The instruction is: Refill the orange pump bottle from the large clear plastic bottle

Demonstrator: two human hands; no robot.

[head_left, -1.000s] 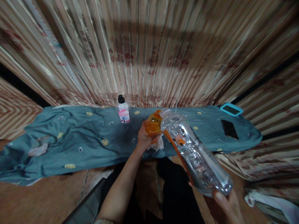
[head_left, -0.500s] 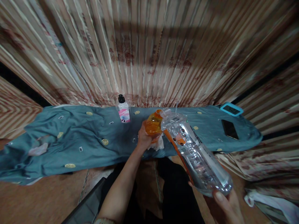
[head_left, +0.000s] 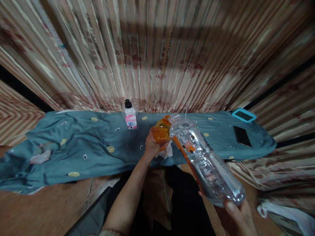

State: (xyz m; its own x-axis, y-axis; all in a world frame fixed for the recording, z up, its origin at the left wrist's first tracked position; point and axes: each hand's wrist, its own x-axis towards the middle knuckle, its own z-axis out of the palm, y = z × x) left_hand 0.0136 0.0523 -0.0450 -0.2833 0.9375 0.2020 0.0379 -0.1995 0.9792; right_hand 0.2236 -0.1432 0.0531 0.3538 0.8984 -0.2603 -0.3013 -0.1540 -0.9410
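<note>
My left hand (head_left: 152,144) is closed around an orange see-through bottle (head_left: 162,131), held above the cloth-covered surface. In my right hand (head_left: 235,213) is the base of a large clear plastic bottle (head_left: 206,160) with an orange design. That bottle is tilted, its neck up and to the left, its mouth against or very near the orange bottle's opening. Whether liquid passes between them I cannot tell. A crumpled white tissue (head_left: 166,151) shows just below the orange bottle, beside my left hand.
On the teal patterned cloth (head_left: 98,144) stands a black-capped bottle with a pink label (head_left: 130,118). To the right lie a blue-framed digital clock (head_left: 244,115) and a dark phone (head_left: 242,136). Another white tissue (head_left: 40,157) lies left. A striped curtain (head_left: 152,59) hangs behind.
</note>
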